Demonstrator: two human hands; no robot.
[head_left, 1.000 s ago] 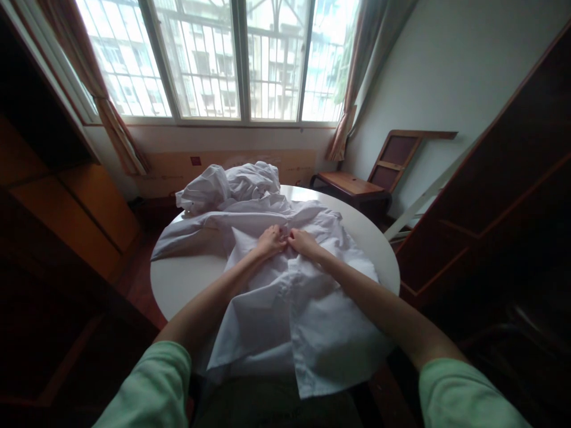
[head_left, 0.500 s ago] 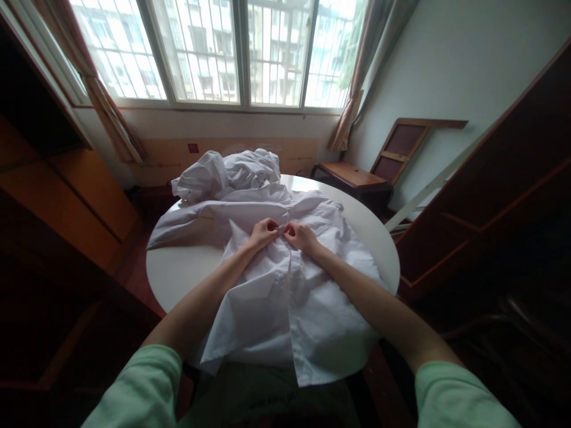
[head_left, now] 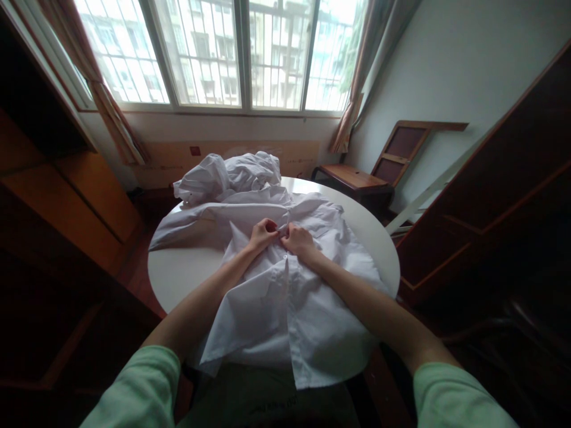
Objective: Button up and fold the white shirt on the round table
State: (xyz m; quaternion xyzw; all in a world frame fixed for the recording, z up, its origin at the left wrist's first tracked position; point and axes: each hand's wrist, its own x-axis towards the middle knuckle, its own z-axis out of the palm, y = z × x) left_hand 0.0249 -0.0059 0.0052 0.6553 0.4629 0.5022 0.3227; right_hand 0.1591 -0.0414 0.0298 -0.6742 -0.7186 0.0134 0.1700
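A white long-sleeved garment, which looks like a coat or shirt (head_left: 330, 297), lies spread over the round white table (head_left: 178, 279), its lower corners hanging past the near edge. At the middle of its front opening, my left hand (head_left: 264, 233) pinches one edge of the cloth. Close beside it my right hand (head_left: 298, 242) is closed on the other edge, the fingertips of both hands nearly touching. Whatever small part lies between the fingertips is hidden. Just below the hands, a small button (head_left: 285, 257) shows on the front edge. One sleeve (head_left: 182, 223) stretches out to the left.
A heap of crumpled white cloth (head_left: 232, 172) sits at the table's far side. Beyond the table stands a wooden chair or bench (head_left: 354, 175) near the wall. Barred windows (head_left: 205, 53) are behind, with dark wooden furniture (head_left: 482, 208) to the right and cabinets (head_left: 89, 196) at left.
My right hand has turned slightly and curled more over the cloth edge. The front edge below has shifted a little, and the button there now shows. My left hand stays nearly in place.
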